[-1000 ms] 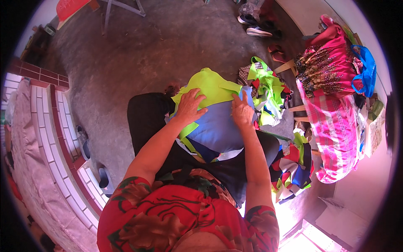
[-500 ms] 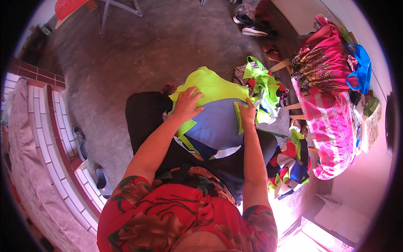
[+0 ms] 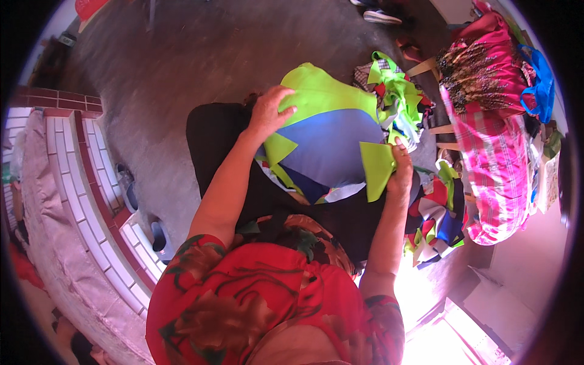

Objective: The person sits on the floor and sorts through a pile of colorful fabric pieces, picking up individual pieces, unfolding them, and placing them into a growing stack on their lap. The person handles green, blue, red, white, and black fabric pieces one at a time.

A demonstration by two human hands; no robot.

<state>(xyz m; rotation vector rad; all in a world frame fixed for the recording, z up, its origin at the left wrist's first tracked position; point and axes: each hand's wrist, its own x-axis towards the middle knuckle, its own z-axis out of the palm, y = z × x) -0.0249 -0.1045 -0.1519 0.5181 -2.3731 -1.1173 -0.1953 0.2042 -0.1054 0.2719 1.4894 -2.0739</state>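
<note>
A rounded stack of cloth pieces lies across my lap, its top made of a lime green fabric piece (image 3: 328,91) over a grey-blue fabric piece (image 3: 334,146). My left hand (image 3: 271,112) rests at the left edge of the lime piece, thumb and fingers apart. My right hand (image 3: 400,167) pinches a lime green fabric scrap (image 3: 377,167) by its right edge, raised beside the stack. Another pointed lime scrap (image 3: 280,147) and a dark navy corner (image 3: 310,184) show at the stack's lower left.
A heap of mixed lime and checked scraps (image 3: 395,91) lies on the floor beyond my right hand; another colourful heap (image 3: 438,219) sits nearer. Pink plaid cloth (image 3: 486,164) drapes wooden-legged furniture at right. Dark slip-on shoes (image 3: 159,236) stand by the tiled step at left.
My right hand has lifted the lime scrap away from the stack, toward the right and nearer to me. My left hand still rests at the stack's left edge. The view has shifted slightly.
</note>
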